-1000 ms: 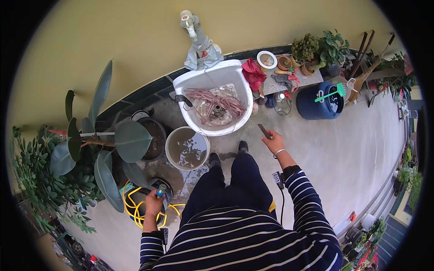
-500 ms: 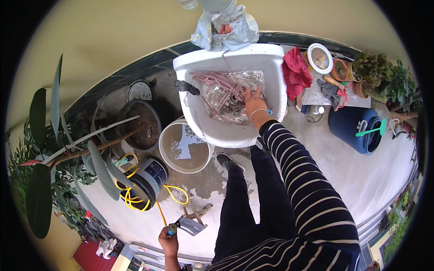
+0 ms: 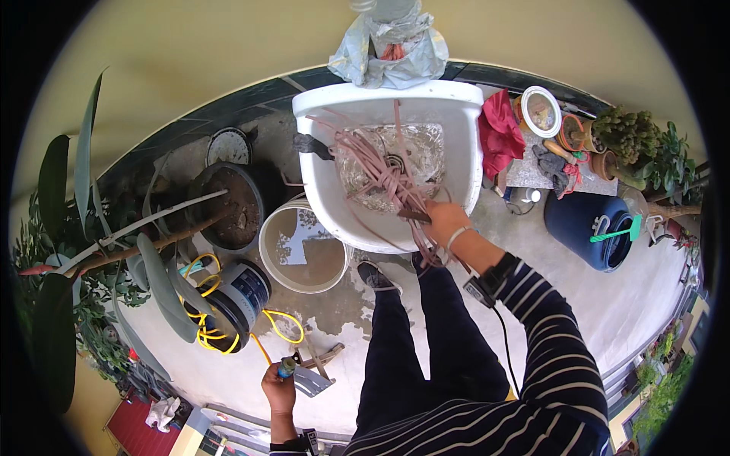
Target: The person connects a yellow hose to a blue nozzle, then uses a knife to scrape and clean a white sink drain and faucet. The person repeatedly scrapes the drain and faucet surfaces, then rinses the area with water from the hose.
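Right hand (image 3: pixel 449 224) closed on the near end of a bundle of pink cords (image 3: pixel 369 159), the rest fanning ahead and left inside a white basin (image 3: pixel 460 152), left hand (image 3: pixel 280 391) curled round a blue fitting (image 3: pixel 286 368), water-filled bucket (image 3: pixel 344 267) beside the basin, patchily wet floor (image 3: pixel 578 304), yellow wall (image 3: pixel 228 53) beyond.

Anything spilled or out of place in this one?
Yes: a dark, wet-looking floor patch beside the cream bucket could be a spill. Pink strands at the right hand droop untidily over the white sink's front rim.
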A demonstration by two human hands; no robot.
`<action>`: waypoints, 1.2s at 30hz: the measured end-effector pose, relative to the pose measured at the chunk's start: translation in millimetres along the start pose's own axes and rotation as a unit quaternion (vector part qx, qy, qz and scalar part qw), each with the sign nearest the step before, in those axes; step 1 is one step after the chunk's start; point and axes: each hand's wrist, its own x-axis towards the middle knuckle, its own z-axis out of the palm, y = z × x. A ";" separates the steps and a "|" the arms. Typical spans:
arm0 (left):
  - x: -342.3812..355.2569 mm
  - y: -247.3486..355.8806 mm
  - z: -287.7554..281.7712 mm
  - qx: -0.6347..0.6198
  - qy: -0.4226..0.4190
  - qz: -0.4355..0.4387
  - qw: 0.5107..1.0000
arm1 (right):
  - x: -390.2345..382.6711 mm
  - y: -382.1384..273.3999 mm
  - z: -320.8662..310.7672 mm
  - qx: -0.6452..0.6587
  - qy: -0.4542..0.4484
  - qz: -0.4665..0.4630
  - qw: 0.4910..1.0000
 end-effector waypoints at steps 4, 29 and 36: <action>20.4 -1.1 -9.3 0.000 -0.009 0.017 1.000 | -122.5 28.9 -41.3 0.039 0.008 -0.027 0.999; 24.8 0.6 24.0 -0.047 -0.094 0.009 0.994 | -236.1 140.0 14.3 0.043 0.112 0.188 0.975; 7.2 -1.9 28.7 -0.037 -0.088 -0.009 0.995 | -117.5 207.5 -0.2 0.247 0.233 0.288 0.895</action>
